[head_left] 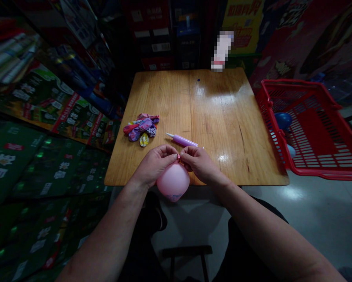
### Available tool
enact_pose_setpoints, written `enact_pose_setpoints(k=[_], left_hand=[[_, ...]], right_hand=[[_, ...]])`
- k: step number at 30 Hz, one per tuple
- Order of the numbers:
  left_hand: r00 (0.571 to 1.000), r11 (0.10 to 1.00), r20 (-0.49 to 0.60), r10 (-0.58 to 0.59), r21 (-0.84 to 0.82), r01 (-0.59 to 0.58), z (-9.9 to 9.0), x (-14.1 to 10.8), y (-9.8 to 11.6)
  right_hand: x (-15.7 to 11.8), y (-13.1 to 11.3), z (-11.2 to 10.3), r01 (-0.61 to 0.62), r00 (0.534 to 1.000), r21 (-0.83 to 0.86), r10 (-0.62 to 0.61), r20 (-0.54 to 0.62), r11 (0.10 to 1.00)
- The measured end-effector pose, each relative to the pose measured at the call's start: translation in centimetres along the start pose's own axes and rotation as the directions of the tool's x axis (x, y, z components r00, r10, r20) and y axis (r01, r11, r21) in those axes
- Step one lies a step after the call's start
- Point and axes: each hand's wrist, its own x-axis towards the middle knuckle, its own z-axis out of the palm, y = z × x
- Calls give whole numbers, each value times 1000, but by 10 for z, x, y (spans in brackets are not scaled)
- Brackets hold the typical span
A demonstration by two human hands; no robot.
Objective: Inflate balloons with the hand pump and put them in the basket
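A blown-up pink balloon (173, 182) hangs neck up at the table's front edge. The fingers of my left hand (161, 160) pinch its neck from the left, and my right hand (195, 159) pinches it from the right, with the small red-pink mouth showing between the fingertips. Just beyond my hands lies a purple balloon pump (184, 141) with a white nozzle pointing left. Several limp balloons (142, 128), purple, pink and yellow, are piled on the left part of the wooden table (181, 94).
A red plastic basket (313, 172) stands right of the table, with a blue balloon (283, 120) and a pale balloon (291, 150) inside. Green cartons (46, 164) are stacked on the left. Dark boxes (152, 35) line the back. A stool (187, 250) is below.
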Motion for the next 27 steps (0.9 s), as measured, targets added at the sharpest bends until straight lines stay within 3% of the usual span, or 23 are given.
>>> enact_pose_setpoints(k=[3, 7, 10, 15, 19, 23, 27], left_hand=[[998, 1000, 56, 11, -6, -11, 0, -2, 5], [987, 998, 159, -2, 56, -7, -3, -4, 13], [985, 984, 171, 5, 174, -36, -5, -3, 12], [998, 950, 55, -13, 311, -5, -7, 2, 0], [997, 923, 83, 8, 382, -39, -5, 3, 0], [991, 917, 133, 22, 391, -73, -5, 3, 5], [1000, 942, 19, 14, 335, -20, -9, 5, 5]], right_hand=[[-1, -2, 1, -67, 998, 88, 66, 17, 994], [0, -6, -1, -258, 965, 276, 232, 121, 926], [1, -7, -2, -278, 959, 265, 250, 134, 923], [4, -2, -3, -101, 991, 5, 100, 90, 995], [6, 7, -2, 71, 997, -215, -68, 22, 974], [3, 4, 1, 199, 976, -305, -217, -28, 931], [-4, -7, 5, 248, 957, -334, -284, -62, 909]])
